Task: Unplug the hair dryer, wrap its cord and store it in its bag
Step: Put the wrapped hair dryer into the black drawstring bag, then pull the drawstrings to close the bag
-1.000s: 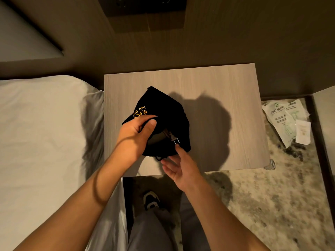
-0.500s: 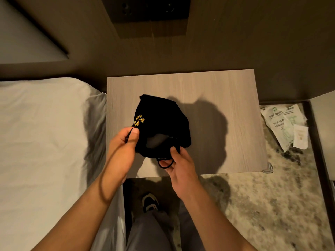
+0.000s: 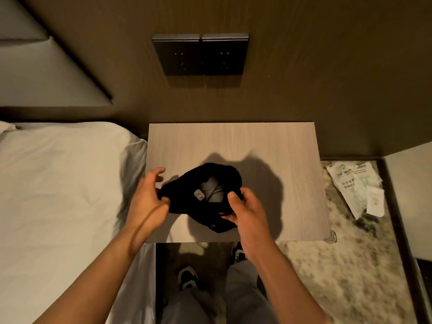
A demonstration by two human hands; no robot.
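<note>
A black fabric bag lies on the wooden bedside table, its mouth facing me. Inside the opening I see the grey hair dryer with its cord wound around it and a pale plug on top. My left hand pinches the bag's left rim. My right hand grips the right rim near the front. Most of the dryer is hidden by the dark cloth.
A bed with white sheets adjoins the table on the left. Two dark wall sockets sit above the table. Paper packets lie on the patterned floor to the right. My legs and shoes are below the table's front edge.
The camera tilted up, revealing the sockets. The bag turned so its mouth faces me, and both hands shifted to its opposite rims, exposing the dryer and plug inside.
</note>
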